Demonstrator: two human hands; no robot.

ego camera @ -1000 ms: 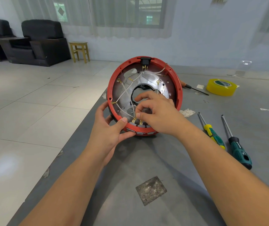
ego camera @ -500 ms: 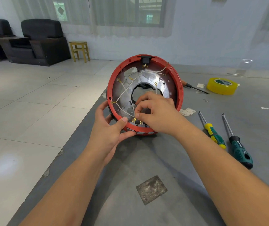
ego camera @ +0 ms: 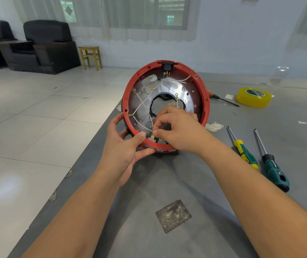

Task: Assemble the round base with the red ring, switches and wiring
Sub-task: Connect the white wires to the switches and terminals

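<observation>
The left hand (ego camera: 124,146) grips the red ring (ego camera: 128,92) of the tilted round base (ego camera: 169,90). The right hand (ego camera: 178,131) pinches a white wire (ego camera: 153,130) by the switches (ego camera: 151,139).

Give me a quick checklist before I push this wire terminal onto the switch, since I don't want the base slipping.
1. Round base held tilted on edge on the table: ok.
2. Left hand grips the red ring at its lower left rim: ok.
3. Right hand pinches a white wire end near the brass terminals: ok.
4. Terminal seated on the switch: cannot tell, the fingers hide it.
5. Two screwdrivers lie to the right, apart from the base: ok.
</observation>
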